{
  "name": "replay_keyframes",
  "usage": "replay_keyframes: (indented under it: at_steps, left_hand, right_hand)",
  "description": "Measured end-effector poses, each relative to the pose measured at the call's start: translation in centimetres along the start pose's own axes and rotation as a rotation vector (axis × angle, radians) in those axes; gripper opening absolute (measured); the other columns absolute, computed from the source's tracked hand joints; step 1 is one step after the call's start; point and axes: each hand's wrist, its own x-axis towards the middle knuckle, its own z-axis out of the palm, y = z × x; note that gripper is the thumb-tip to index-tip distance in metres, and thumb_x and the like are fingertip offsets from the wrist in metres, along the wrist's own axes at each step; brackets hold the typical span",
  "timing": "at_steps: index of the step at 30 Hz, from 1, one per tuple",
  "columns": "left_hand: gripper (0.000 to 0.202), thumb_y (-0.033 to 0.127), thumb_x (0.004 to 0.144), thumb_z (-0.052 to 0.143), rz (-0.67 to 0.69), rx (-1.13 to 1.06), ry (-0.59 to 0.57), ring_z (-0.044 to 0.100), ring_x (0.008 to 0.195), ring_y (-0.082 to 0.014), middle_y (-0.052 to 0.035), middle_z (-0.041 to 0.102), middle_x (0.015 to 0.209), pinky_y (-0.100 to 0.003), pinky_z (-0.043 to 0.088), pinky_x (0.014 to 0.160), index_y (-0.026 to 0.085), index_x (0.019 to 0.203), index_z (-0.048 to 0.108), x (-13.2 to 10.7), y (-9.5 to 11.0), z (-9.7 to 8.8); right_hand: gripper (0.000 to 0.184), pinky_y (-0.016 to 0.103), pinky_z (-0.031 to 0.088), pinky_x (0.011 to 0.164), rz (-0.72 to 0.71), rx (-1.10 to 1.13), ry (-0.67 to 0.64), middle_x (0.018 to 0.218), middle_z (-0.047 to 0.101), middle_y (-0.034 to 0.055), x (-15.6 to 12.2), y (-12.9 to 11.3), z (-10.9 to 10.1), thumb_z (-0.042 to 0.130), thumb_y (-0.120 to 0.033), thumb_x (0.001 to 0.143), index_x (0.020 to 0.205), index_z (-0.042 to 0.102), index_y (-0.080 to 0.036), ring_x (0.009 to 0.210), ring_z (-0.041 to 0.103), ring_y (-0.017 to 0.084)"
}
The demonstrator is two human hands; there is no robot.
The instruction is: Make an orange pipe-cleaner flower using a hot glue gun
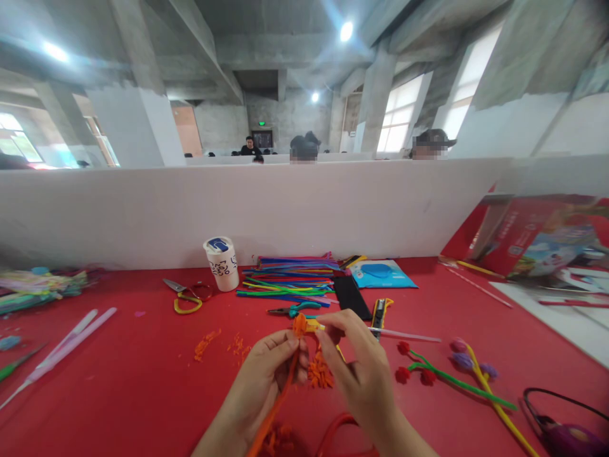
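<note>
My left hand (266, 374) is closed around an orange pipe cleaner (280, 397) that runs down toward me. My right hand (359, 365) pinches the coiled orange and yellow tip (304, 325) of the same piece, just above the left fingers. A fuzzy orange tuft (320, 373) hangs between the two hands. Both hands hover over the red table (118, 387), near its front edge.
A bundle of coloured pipe cleaners (290, 279), a white cup (221, 263), scissors (188, 295), pliers (295, 310), a utility knife (379, 312) and a black strip (351, 296) lie behind. Finished pipe-cleaner flowers (447, 374) lie right. A white partition (238, 209) backs the table; other people sit beyond it.
</note>
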Motion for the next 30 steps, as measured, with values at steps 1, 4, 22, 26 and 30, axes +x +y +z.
replay_keyframes:
  at_steps: [1, 4, 22, 26, 30]
  left_hand:
    - [0.014, 0.022, 0.073, 0.061, -0.017, -0.019, 0.015, 0.049, 0.043, -0.0063, -0.0011, 0.057, 0.053, -0.016, 0.037, 0.045, 0.01, 0.065, 0.062, 0.1, 0.0, 0.0]
    - [0.014, 0.023, 0.073, 0.062, -0.016, -0.046, 0.033, 0.046, 0.038, -0.0039, 0.0015, 0.055, 0.05, -0.014, 0.032, 0.04, 0.011, 0.068, 0.062, 0.3, 0.3, -0.2]
    - [0.012, 0.025, 0.066, 0.068, 0.049, 0.172, 0.168, 0.047, 0.045, -0.005, 0.0007, 0.059, 0.053, -0.015, 0.035, 0.046, 0.013, 0.066, 0.066, 0.6, 1.5, -1.6]
    - [0.009, 0.022, 0.07, 0.065, 0.172, 0.223, 0.164, 0.049, 0.049, -0.0068, 0.0008, 0.06, 0.055, -0.017, 0.039, 0.052, 0.014, 0.066, 0.064, 0.2, 2.0, -1.3]
    - [0.01, 0.022, 0.07, 0.065, 0.211, 0.197, 0.195, 0.054, 0.066, -0.0099, -0.0018, 0.063, 0.066, -0.017, 0.041, 0.067, 0.013, 0.068, 0.067, 0.2, 2.4, -1.6]
  right_hand:
    - [0.016, 0.023, 0.043, 0.062, 0.038, 0.011, -0.014, 0.076, 0.056, 0.0012, 0.2, 0.3, -0.2, 0.038, -0.019, 0.087, 0.095, 0.051, -0.02, 0.067, 0.055, 0.012]
    - [0.029, 0.022, 0.041, 0.056, 0.231, -0.149, -0.155, 0.073, 0.057, 0.0007, 0.8, 2.4, -0.6, 0.023, -0.023, 0.089, 0.105, 0.047, -0.019, 0.06, 0.055, 0.013]
    - [0.028, 0.037, 0.048, 0.075, 0.913, -0.277, -0.585, 0.109, 0.055, 0.0056, -0.8, 12.2, 2.0, 0.051, -0.03, 0.085, 0.109, 0.052, -0.016, 0.09, 0.056, 0.018]
    - [0.028, 0.028, 0.047, 0.059, 0.933, 0.065, -0.409, 0.074, 0.059, 0.001, 0.4, 11.6, 0.6, 0.049, -0.04, 0.082, 0.088, 0.055, -0.012, 0.066, 0.059, 0.015]
    - [0.035, 0.024, 0.045, 0.054, 0.892, 0.444, -0.273, 0.062, 0.053, -0.0035, 1.6, 9.1, -0.9, 0.058, -0.046, 0.069, 0.085, 0.05, -0.017, 0.054, 0.054, 0.011]
